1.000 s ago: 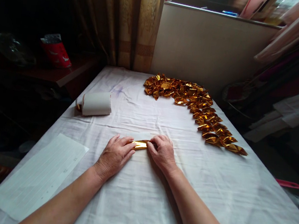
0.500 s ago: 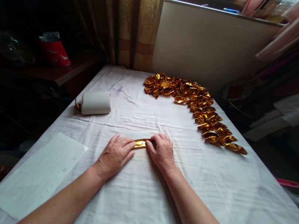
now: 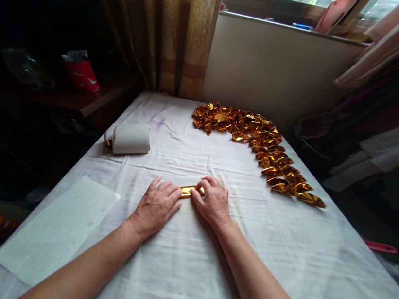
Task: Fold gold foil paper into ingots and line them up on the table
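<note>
A narrow folded strip of shiny gold foil paper [image 3: 186, 191] lies on the white cloth between my hands. My left hand [image 3: 157, 208] rests palm down, its thumb and fingertips pressing the strip's left end. At the other end, the bent thumb and fingers of my right hand [image 3: 213, 201] pinch the foil, and a bit of gold shows among them. Just behind the strip lies a pale sheet of paper [image 3: 190, 180], partly covered by my hands. The undersides of both hands are hidden.
Folded gold foil pieces [image 3: 272, 166] form a curved chain at the table's back right. A white roll [image 3: 132, 139] lies at the back left, and a lined paper sheet [image 3: 58, 229] at the left edge. A red container [image 3: 81, 76] stands on a dark side table.
My right thumb has shifted slightly left along the foil strip, and its right end shows more between the fingers. My left hand stays on the strip. The camera has tilted up a little.
</note>
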Available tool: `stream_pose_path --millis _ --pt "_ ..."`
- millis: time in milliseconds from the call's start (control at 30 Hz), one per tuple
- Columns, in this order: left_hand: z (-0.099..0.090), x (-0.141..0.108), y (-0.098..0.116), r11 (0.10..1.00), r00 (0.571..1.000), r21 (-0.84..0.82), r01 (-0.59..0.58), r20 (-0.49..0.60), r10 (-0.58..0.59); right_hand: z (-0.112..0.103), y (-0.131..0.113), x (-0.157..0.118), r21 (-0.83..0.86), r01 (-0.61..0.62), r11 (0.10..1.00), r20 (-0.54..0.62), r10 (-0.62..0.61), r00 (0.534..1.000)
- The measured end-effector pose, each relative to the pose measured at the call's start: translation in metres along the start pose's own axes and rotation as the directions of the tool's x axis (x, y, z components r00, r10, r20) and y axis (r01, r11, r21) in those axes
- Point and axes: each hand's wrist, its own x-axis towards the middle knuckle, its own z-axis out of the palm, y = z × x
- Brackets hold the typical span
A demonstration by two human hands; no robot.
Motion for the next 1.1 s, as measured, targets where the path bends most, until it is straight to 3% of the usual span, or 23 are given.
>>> stream_pose_path --millis 167,467,1100 --pt "-0.001 -0.003 -0.001 1.000 0.999 0.001 -0.022 0.025 0.022 -0.001 -0.005 -0.001 -0.044 -0.012 0.999 0.012 0.012 1.000" --pt "-0.007 -0.007 -0.008 0.995 0.991 0.059 -0.083 0.110 0.076 -0.003 0.021 0.000 0.064 0.082 0.995 0.106 -0.088 0.990" --pt "-0.023 -0.025 -0.021 0.994 0.986 0.040 -0.099 0.142 0.092 0.001 0.027 0.001 0.054 0.148 0.987 0.084 -0.153 0.985"
